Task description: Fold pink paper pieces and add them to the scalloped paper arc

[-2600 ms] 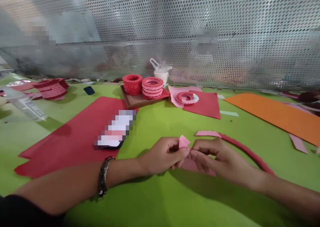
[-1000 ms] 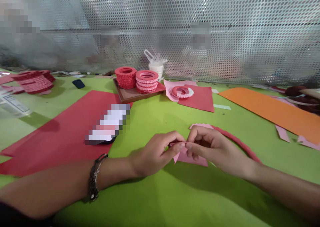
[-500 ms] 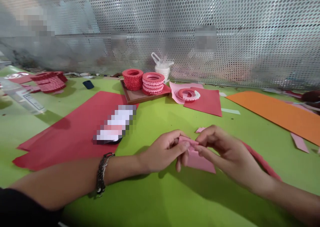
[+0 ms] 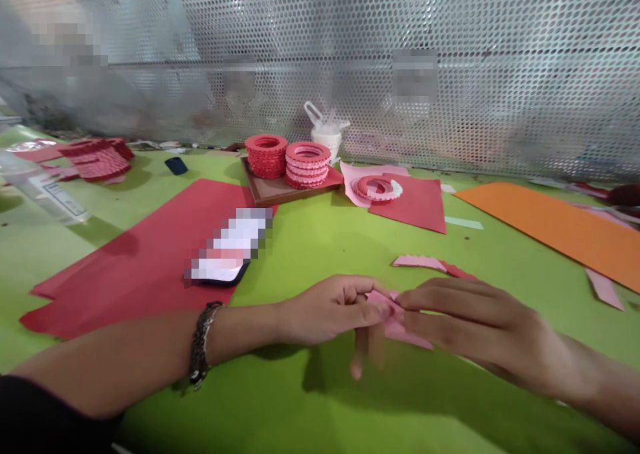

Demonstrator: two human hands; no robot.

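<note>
A small piece of pink paper (image 4: 407, 334) is pinched between both hands above the green tabletop. My left hand (image 4: 333, 311), with a dark bracelet on its wrist, grips the paper's left part between thumb and fingers. My right hand (image 4: 480, 327) holds the paper's upper right edge, with its fingertips and thumb pressed together. The right hand covers much of the paper's right side. Just beyond the right hand lies a curved pink and red strip with a scalloped edge (image 4: 420, 262).
A phone (image 4: 230, 251) rests on red paper sheets (image 4: 150, 254) at left. Behind are stacked red rings (image 4: 267, 157) on a brown tray (image 4: 280, 194), a white cup (image 4: 326, 137), a single ring (image 4: 375, 189), orange paper (image 4: 545, 224) and a clear bottle (image 4: 50, 191). A perforated panel (image 4: 320, 47) borders the back.
My right hand has turned flatter and lower, uncovering more of the scalloped strip beyond it. The pink paper has tilted slightly, and both hands still grip it.
</note>
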